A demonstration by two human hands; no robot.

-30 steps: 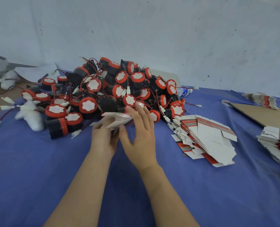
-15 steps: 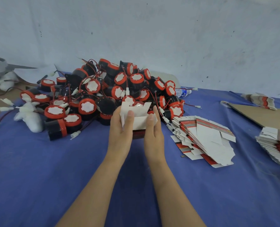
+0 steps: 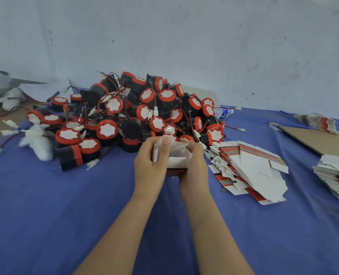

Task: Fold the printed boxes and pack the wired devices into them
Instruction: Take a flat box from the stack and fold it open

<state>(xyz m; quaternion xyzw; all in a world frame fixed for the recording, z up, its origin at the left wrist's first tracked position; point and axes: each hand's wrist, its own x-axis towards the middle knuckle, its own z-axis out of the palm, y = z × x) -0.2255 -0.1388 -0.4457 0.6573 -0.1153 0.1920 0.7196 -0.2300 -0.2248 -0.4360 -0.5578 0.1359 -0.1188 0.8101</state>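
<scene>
Both my hands hold one small printed box (image 3: 177, 158), white inside with red print on its near side, just above the blue cloth. My left hand (image 3: 150, 164) grips its left wall, thumb pressed over a flap. My right hand (image 3: 194, 165) grips the right wall, fingers curled over the top edge. The box stands opened up, its top flaps bent inward. Behind it lies a big heap of wired devices (image 3: 129, 116), black drums with red rims, white centres and red wires. A fanned stack of flat boxes (image 3: 249, 167) lies to the right.
A blue cloth (image 3: 65, 215) covers the table. Another stack of flat boxes (image 3: 337, 175) sits at the far right, near a brown cardboard sheet (image 3: 321, 141). A water bottle (image 3: 223, 112) lies behind the heap. White padding (image 3: 38, 142) and loose connectors lie at the left.
One second ago the box lay flat under both hands on the cloth. It has since been lifted, popped open into shape, and the flaps are now bent further inward.
</scene>
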